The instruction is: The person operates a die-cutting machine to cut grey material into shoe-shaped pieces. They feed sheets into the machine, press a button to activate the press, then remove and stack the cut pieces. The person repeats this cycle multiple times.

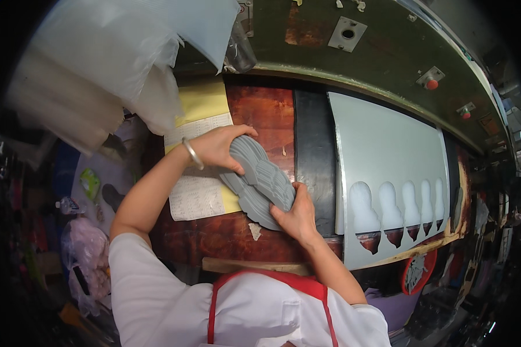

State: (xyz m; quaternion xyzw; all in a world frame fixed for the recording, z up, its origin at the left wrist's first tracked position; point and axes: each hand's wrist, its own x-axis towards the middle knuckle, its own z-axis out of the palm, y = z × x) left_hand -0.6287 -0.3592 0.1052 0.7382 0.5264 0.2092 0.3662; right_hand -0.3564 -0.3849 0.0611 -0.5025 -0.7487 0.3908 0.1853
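You held a grey shoe sole (259, 182) with both hands over the reddish-brown tabletop (260, 115), its ridged tread side turned up and its length running diagonally from upper left to lower right. Your left hand (220, 147) was closed in a grip on the upper end of the sole, fingers curled over its edge and thumb along its side. A silver bangle (192, 153) sat on that wrist. Your right hand (295, 217) was closed in a grip on the lower end, thumb pressed on the tread and fingers beneath it. Whether a second sole lay under the first could not be determined. Directly below the sole, a sheet of paper with handwritten rows (198, 188) lay on a yellow sheet (202, 101), both resting on the tabletop. Just to the right of your hands ran a black strip (314, 144), and beside it a pale panel with a row of sole-shaped cutouts (388, 156) along its lower edge. A stack of translucent white sheets (104, 63) occupied the upper left. You wore a white top with red apron straps (214, 306).
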